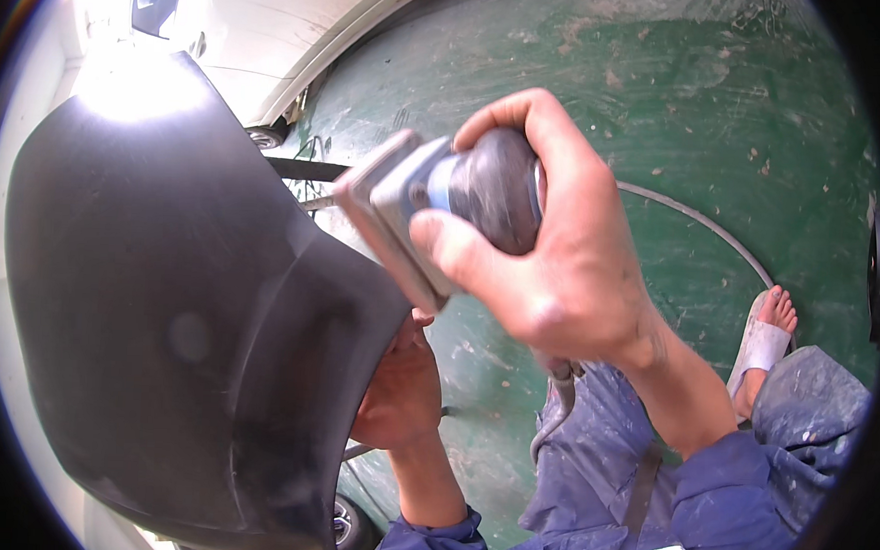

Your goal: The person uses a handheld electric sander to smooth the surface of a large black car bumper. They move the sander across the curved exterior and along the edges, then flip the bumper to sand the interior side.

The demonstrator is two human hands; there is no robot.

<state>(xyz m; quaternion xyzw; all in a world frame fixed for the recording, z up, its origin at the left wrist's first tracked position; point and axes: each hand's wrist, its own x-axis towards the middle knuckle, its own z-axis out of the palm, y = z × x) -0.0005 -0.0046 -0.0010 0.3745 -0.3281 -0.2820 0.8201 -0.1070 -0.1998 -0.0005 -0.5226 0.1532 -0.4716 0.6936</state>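
Note:
My right hand [581,270] is wrapped round the dark, rounded body of a sander [496,185], thumb on the near side and fingers over the far side. Its flat rectangular pad is tilted and faces left toward a large matte black car body panel [149,275]. The pad's lower end overlaps the panel's right corner in the picture; motion blurs it, and whether they touch I cannot tell. Below the sander, my left hand [402,395] grips the panel's right edge, with its fingers partly hidden behind that edge. A grey hose [554,424] hangs from the sander's handle end.
A white car [284,37] stands beyond the panel, at the upper left. Dark stand bars [308,170] show beside the panel. The hose [704,218] curves over the scuffed green floor [717,110] toward my sandalled foot [765,335]. A wheel [352,529] shows below the panel.

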